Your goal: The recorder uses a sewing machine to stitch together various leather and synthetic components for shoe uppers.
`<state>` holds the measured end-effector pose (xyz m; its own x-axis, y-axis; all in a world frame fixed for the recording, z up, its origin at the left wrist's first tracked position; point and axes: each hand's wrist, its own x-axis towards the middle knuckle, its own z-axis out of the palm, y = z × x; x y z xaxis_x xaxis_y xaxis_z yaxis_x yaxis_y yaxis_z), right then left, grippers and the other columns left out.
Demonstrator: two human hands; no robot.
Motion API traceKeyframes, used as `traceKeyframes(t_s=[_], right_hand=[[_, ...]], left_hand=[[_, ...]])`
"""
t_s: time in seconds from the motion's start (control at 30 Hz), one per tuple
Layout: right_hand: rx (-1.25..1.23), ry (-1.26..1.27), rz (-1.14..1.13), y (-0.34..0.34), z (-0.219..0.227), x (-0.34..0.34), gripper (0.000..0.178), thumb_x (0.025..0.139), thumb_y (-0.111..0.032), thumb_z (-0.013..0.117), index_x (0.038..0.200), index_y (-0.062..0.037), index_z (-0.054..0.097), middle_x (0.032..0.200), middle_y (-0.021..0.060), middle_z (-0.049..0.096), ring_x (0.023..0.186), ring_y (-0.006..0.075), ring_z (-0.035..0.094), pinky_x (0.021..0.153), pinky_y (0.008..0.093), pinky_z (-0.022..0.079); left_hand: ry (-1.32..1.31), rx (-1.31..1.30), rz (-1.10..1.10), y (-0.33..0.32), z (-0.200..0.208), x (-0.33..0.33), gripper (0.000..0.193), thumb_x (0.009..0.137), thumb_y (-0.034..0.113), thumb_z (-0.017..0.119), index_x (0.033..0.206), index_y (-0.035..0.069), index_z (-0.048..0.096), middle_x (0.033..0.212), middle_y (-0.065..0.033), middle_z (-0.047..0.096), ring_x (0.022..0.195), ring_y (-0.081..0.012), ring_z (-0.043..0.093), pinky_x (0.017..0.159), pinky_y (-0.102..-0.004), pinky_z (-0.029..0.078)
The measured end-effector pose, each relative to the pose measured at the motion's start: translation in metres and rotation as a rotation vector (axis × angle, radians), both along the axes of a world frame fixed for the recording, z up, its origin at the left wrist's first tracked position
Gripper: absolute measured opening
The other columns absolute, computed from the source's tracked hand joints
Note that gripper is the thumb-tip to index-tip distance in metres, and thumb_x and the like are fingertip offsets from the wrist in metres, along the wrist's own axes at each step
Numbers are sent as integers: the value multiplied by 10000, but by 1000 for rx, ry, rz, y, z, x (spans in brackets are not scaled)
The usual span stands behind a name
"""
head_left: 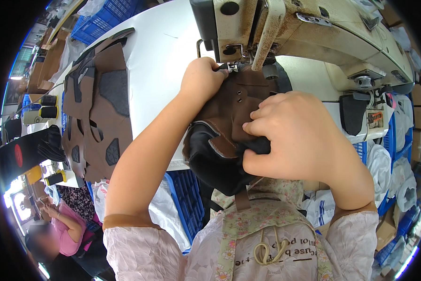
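Note:
A brown leather piece [241, 100] with black lining [219, 164], pale edge stitching and two small eyelets lies under the head of a sewing machine [248, 28]. Its front part hangs over the table's near edge. My left hand [203, 79] is closed on the leather's far left edge, its fingertips right beside the metal presser foot [234, 68]. On the right, my right hand [294, 136] grips the leather and lining, fingers curled and thumb low on the black fold. The needle itself cannot be made out.
Flat brown leather parts [95, 103] with dark patches are piled on the left of the white table [163, 56]. A blue crate [184, 201] stands below the near edge. At lower left sits another person in a pink top [70, 227]. Thread spools [48, 112] stand farther left.

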<state>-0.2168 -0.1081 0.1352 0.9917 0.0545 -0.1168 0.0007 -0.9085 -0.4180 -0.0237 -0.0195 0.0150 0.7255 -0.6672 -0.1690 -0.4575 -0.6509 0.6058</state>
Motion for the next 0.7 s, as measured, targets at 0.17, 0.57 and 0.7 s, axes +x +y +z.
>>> traceKeyframes(t_s=[0.17,0.57,0.7], right_hand=[[-15,-1,-61,0,-5,6,313,615,-309,660,732,-31,746,696,121,674,709,302,656,637,394,520],[68,-98,-56,-9,-14,9,277,598,-281,652,710,-42,739,699,101,670,701,286,654,615,384,515],[36,-115,-53,-10,-16,9,263,588,-263,661,709,-42,737,705,93,670,706,284,654,618,379,518]], left_hand=[[-68,-34,-8,-2,-4,1,310,773,284,744,878,-7,725,814,-222,692,788,-353,675,733,-405,519],[-92,-73,-137,29,19,-10,318,768,150,675,1046,-2,702,1076,-213,673,1006,-356,641,888,-392,497],[-33,-271,-408,76,51,-3,508,673,-27,574,1173,13,654,1320,-178,575,1230,-341,540,1042,-386,414]])
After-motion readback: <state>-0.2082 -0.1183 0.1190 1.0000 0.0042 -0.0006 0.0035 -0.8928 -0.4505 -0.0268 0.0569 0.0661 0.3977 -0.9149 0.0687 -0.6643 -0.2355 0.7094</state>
